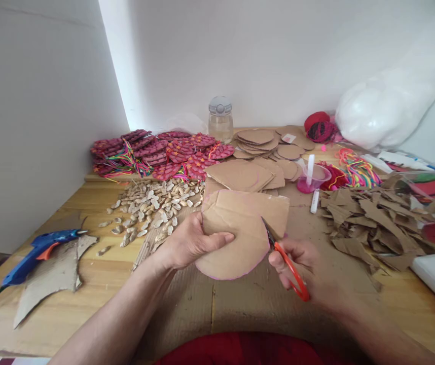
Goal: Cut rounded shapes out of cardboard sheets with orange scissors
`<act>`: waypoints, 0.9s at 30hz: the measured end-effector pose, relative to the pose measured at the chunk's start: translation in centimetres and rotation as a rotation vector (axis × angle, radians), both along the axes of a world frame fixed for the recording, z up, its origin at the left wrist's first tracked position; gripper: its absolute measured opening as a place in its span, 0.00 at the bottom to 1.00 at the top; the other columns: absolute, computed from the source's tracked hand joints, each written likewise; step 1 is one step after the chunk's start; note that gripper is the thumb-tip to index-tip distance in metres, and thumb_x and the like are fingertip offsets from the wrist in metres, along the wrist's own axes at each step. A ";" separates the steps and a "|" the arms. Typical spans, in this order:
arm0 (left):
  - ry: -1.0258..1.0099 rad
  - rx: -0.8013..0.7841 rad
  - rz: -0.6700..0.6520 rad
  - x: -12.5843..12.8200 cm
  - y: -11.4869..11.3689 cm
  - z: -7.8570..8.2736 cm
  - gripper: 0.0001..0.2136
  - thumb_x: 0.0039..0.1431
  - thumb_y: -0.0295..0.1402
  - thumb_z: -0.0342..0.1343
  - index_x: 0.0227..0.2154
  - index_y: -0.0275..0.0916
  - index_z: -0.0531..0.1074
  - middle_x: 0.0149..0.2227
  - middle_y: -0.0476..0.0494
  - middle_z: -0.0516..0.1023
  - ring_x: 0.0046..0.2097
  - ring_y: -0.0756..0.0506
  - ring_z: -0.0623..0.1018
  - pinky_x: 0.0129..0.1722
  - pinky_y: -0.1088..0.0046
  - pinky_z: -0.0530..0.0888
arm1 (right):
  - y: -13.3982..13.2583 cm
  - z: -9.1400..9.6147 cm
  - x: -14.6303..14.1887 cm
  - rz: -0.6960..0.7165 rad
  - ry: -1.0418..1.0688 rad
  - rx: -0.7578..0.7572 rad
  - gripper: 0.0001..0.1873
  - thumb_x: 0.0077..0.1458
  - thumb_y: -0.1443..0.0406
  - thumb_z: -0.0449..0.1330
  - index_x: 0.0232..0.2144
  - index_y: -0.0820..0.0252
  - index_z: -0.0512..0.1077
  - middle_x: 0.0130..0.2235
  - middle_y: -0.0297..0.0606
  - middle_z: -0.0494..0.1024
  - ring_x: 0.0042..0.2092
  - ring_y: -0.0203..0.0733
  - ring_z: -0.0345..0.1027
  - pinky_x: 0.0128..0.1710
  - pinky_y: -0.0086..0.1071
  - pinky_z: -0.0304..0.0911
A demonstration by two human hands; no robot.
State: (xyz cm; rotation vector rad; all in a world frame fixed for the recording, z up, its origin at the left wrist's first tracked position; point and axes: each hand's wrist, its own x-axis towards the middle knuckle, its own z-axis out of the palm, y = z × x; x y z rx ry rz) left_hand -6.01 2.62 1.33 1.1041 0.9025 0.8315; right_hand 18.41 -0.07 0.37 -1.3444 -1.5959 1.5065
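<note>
Roughly half the pink outline (236, 276) is cut so far: left hand (185, 243) pinching the cardboard (240, 223), right hand (312, 268) gripping the scissors (283, 259) at its right edge. Square top's still uncut.

- Single head view, high over the table (99, 274) near edge, close in.
- Faces forward and down toward far edge and white wall (278, 61).
</note>
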 end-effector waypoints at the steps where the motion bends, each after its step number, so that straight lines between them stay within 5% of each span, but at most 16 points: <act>1: 0.018 -0.004 -0.005 0.0 0.0 0.0 0.24 0.51 0.35 0.70 0.51 0.35 0.74 0.48 0.38 0.83 0.46 0.42 0.81 0.46 0.66 0.78 | 0.0 -0.2 0.1 0.005 0.020 -0.026 0.31 0.51 0.37 0.58 0.18 0.55 0.60 0.14 0.28 0.63 0.18 0.33 0.52 0.19 0.28 0.47; 18: 0.003 -0.012 0.008 0.1 0.0 -0.4 0.25 0.50 0.35 0.71 0.50 0.36 0.73 0.48 0.38 0.83 0.44 0.43 0.82 0.43 0.70 0.77 | 0.1 -1.2 0.4 -0.023 0.083 -0.082 0.31 0.49 0.38 0.61 0.18 0.57 0.61 0.14 0.26 0.61 0.17 0.30 0.53 0.17 0.25 0.48; 27: -0.029 -0.009 -0.009 0.0 0.1 -0.2 0.24 0.50 0.35 0.70 0.50 0.35 0.74 0.47 0.36 0.83 0.45 0.42 0.81 0.44 0.68 0.77 | 0.2 0.7 -0.2 -0.050 0.063 -0.135 0.32 0.42 0.36 0.63 0.16 0.57 0.62 0.14 0.28 0.61 0.17 0.31 0.51 0.16 0.27 0.46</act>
